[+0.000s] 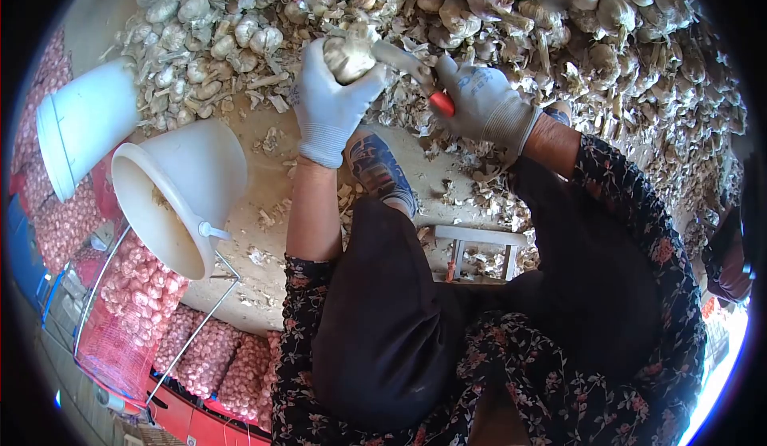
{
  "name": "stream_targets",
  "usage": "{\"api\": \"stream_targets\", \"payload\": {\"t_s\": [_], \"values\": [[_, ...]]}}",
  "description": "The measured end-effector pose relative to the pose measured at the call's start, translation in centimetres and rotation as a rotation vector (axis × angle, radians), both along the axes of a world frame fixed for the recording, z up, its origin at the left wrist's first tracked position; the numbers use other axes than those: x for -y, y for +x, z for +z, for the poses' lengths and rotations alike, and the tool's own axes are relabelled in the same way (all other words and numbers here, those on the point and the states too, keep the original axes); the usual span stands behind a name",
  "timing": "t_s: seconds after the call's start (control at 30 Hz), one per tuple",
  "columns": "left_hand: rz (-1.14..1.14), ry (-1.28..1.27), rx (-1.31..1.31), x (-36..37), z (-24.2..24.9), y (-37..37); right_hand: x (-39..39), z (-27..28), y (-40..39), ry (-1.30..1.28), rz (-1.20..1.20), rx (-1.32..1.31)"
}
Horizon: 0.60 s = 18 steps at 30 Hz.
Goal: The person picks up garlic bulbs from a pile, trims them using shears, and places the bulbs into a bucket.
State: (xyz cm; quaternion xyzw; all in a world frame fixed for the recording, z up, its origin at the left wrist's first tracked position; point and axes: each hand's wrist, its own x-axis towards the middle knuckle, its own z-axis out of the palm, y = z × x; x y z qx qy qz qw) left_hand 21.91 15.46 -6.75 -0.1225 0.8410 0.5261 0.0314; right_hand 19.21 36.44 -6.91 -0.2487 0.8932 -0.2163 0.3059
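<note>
Garlic: we held a garlic bulb (349, 56) up over the big garlic pile (511, 22).
Left hand (329, 102): our grip was shut tight around the bulb.
Right hand (482, 98): it was closed on a red-handled knife (415, 74), blade touching the bulb.
Bucket: a white bucket (188, 194) lay tipped nearby.
Danger: we thought the blade could slip and cut our glove.

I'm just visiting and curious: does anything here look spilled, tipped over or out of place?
Yes. Two white buckets lie tipped on their sides beside the garlic pile, and husk scraps litter the floor. The left hand holds a bulb; the right hand holds a red-handled knife.
</note>
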Motion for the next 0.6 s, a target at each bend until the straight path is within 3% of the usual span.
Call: {"api": "stream_targets", "payload": {"t_s": [0.03, 0.1, 0.13, 0.2, 0.3, 0.33, 0.4, 0.47, 0.53, 0.6], "values": [[-0.002, 0.001, 0.002, 0.0, -0.2, 0.1, -0.1, -0.4, 0.1, -0.025, -0.077, 0.121], [0.21, 0.548, 0.043, 0.3, -1.0, 0.6, -1.3, -1.5, 0.6, -0.087, -0.114, 0.075], [0.213, 0.545, 0.044, 0.5, -1.1, 0.8, -2.1, -1.7, 0.8, -0.15, -0.151, 0.031], [0.184, 1.276, -0.081, 0.9, -1.5, 0.9, -3.4, -0.7, 1.1, -0.186, -0.124, 0.128], [0.188, 1.546, -0.073, 1.8, -2.9, 1.5, -4.0, 0.4, 2.0, -0.234, -0.15, 0.698], [0.148, 1.705, -0.065, 1.7, -3.1, 1.5, -3.8, 0.0, 2.3, -0.23, -0.152, 0.7], [0.16, 1.693, -0.036, 1.3, -3.1, 2.2, -2.7, -0.8, 2.7, -0.49, -0.213, 0.807], [0.2, 1.777, -0.007, 1.0, -3.1, 2.5, -1.6, -0.1, 1.8, -0.436, -0.198, 0.869], [0.249, 1.65, 0.044, 0.7, -2.2, 2.5, -0.8, 0.4, 1.3, -0.391, -0.16, 0.75], [0.365, 1.339, 0.077, 0.3, -2.0, 2.6, -0.7, 1.1, 0.8, -0.367, -0.103, 0.717]]}}
